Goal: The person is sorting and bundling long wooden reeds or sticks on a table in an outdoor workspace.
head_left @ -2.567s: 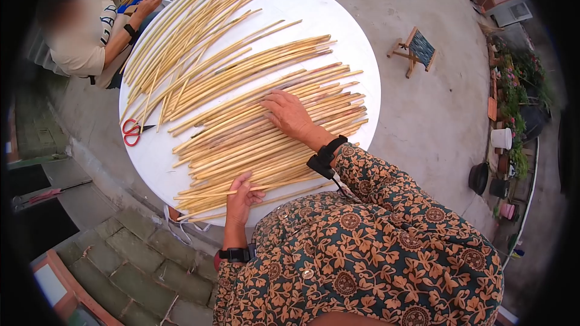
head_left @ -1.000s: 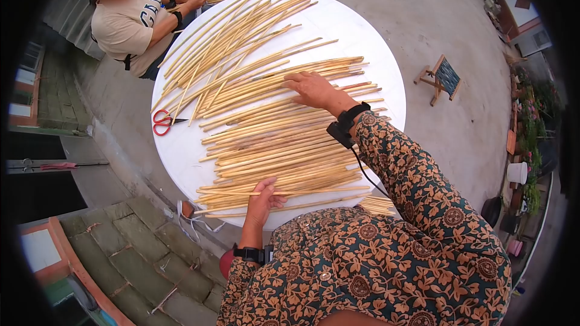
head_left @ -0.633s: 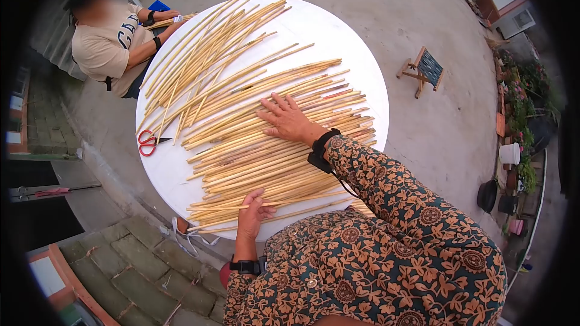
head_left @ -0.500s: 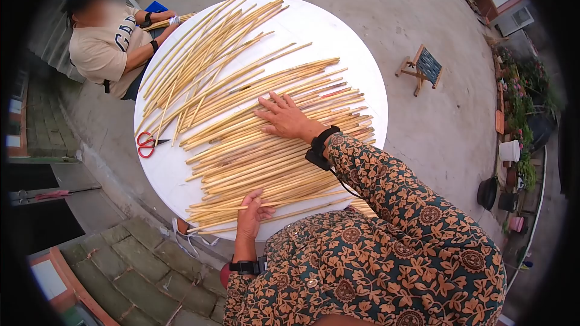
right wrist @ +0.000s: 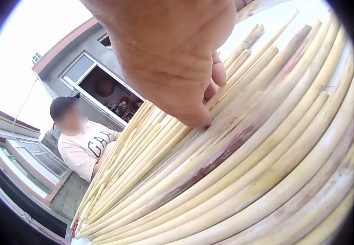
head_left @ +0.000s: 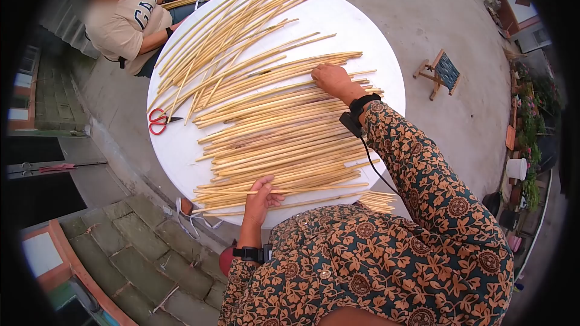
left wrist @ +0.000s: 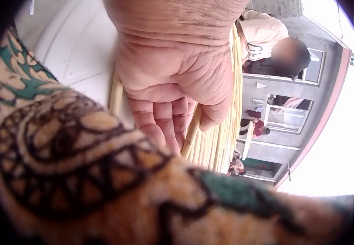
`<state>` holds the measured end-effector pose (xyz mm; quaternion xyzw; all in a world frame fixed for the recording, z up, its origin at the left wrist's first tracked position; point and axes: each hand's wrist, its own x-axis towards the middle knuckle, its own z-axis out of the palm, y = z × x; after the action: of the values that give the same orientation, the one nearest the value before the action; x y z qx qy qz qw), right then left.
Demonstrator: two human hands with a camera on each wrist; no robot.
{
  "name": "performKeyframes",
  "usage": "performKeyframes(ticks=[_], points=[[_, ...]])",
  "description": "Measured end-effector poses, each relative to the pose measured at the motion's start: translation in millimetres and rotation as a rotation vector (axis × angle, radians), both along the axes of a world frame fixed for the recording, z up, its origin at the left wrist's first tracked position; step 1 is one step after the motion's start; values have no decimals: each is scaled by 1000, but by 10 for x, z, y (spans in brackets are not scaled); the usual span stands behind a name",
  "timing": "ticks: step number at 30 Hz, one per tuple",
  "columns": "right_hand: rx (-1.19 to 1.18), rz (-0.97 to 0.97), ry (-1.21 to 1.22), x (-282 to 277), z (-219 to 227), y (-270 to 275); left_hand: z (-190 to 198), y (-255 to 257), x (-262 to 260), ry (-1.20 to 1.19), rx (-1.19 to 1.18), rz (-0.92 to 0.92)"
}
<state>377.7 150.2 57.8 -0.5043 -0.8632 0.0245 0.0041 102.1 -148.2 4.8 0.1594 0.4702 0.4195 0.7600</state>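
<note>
Rows of long yellow sticks (head_left: 272,145) lie side by side across the round white table. At the near edge my left hand (head_left: 258,202) holds one stick (head_left: 326,187) between thumb and fingers, above the others; the left wrist view shows the palm of the hand (left wrist: 177,73) and the thumb against the stick (left wrist: 192,137). Over the far right ends of the rows, my right hand (head_left: 333,79) has its fingers bent down and pinches a stick (head_left: 272,92). In the right wrist view the hand (right wrist: 166,62) partly hides its fingertips among the stick ends.
Red-handled scissors (head_left: 157,122) lie at the table's left edge. Looser, crossing sticks (head_left: 208,54) cover the far left. A person (head_left: 145,15) sits beyond them with a bundle. More stick ends (head_left: 377,202) show beside my shirt. A folding stool (head_left: 446,72) stands to the right.
My right hand has gone from lying spread on the sticks to pinching one nearer their right ends. The left hand keeps its hold. The whole view has shifted.
</note>
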Motion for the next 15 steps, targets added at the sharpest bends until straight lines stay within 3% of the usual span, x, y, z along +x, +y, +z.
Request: performKeyframes(ticks=[5, 9, 13, 15], points=[[-69, -47, 131, -87, 274, 14, -28, -53, -88, 1, -2, 14], [19, 61, 207, 24, 417, 19, 5, 75, -83, -7, 15, -2], [-33, 23, 278, -29, 200, -54, -27, 99, -29, 3, 3, 10], [-14, 108, 347, -89, 44, -108, 8, 51, 58, 12, -12, 28]])
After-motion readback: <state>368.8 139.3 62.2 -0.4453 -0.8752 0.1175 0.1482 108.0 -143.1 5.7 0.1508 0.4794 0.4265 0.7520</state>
